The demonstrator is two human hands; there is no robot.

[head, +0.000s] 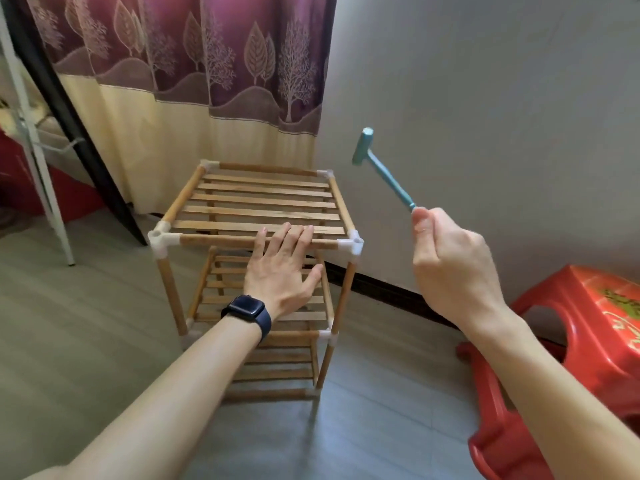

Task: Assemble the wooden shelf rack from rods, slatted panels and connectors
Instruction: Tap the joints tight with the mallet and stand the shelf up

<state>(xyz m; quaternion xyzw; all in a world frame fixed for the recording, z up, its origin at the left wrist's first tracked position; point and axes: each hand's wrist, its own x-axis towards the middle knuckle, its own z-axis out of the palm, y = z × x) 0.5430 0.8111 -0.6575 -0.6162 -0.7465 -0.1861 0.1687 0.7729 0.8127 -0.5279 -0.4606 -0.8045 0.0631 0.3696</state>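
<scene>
1. Grey floor (86, 323) is filling the bottom of the frame, and a grey wall (485, 81) is filling the upper right.
2. One curtain (207, 64) is hanging at the upper left. It is purple with leaf and tree shapes on top and cream at the bottom.
3. One white pole (38, 168) and one black bar (79, 133) are leaning at the far left edge.
4. One wooden rack (173, 292) is standing on the floor in the middle of the frame, just in front of the curtain.
5. Three slatted levels are showing on it: one on top, one in the middle and one near the floor.
6. Four white connectors are sitting at the top corners: near left (162, 239), near right (353, 240), far left (209, 164) and far right (325, 173).
7. One left hand (280, 271) is lying flat over the front rod (214, 240) at the top. Its fingers are straight and spread, and the tips are touching the nearest slat. It is not grabbing anything.
8. One dark watch (247, 308) is sitting on the left wrist.
9. One right hand (450, 268) is staying up in the air at the right of the rack. Its fingers are curling tight around the end of a handle.
10. That handle belongs to one small blue-green hammer (381, 171). Its head is pointing up and left, in front of the wall, and it is not touching the rack.
11. Something red and plastic, like a stool (595, 323), is sitting at the lower right. I cannot tell if it is one stool or two.
</scene>
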